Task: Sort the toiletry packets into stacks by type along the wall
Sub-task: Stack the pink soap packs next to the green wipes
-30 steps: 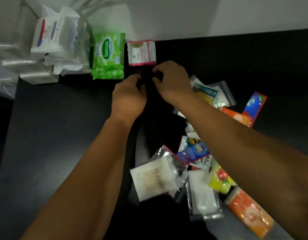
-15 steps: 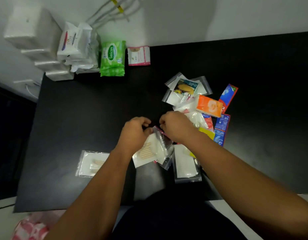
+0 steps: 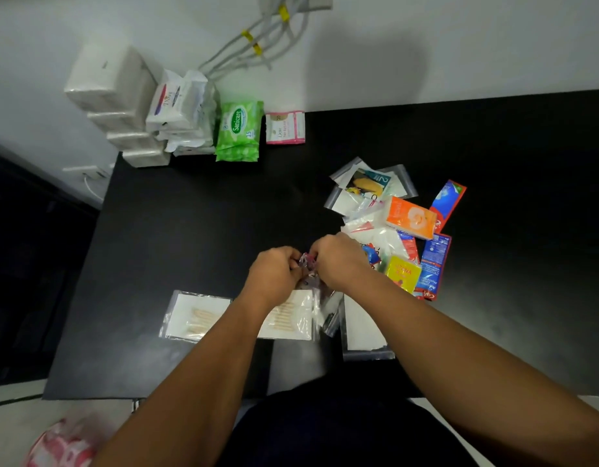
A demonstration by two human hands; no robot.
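Near the front middle of the black table (image 3: 190,230), two clear cotton-swab bags: one swab bag (image 3: 193,316) flat and alone to the left, a second swab bag (image 3: 288,318) partly under the left forearm. Just right of that, one clear bag with a white pad (image 3: 362,332), lying flat at the table's front edge. Between both hands, one crumpled clear packet with red-purple trim (image 3: 308,264), lifted just above the second swab bag.

Left hand (image 3: 274,274) curled, fingertips pinching the packet's left side. Right hand (image 3: 338,261) curled likewise, fingers pinched on its right side, knuckles up; the two hands almost touching. Both forearms reaching in from the lower edge, converging toward the table's middle.

To the right, a loose unsorted pile (image 3: 392,230): one orange packet (image 3: 411,217), one yellow sachet (image 3: 402,273), three red-and-blue sachets near the pile's right edge, one packet printed with a "2" (image 3: 369,183), plus several clear bags overlapping too much to count exactly.

Along the wall (image 3: 459,45) at the far left corner, four groups side by side: a stack of four white tissue packs (image 3: 116,96), a heap of white wipe packs (image 3: 180,112) of uncertain number, a green Sanicare stack (image 3: 239,129), and one pink-edged Dove packet (image 3: 284,128). Above, on the wall, a bundle of grey cables (image 3: 257,45) with yellow ties.
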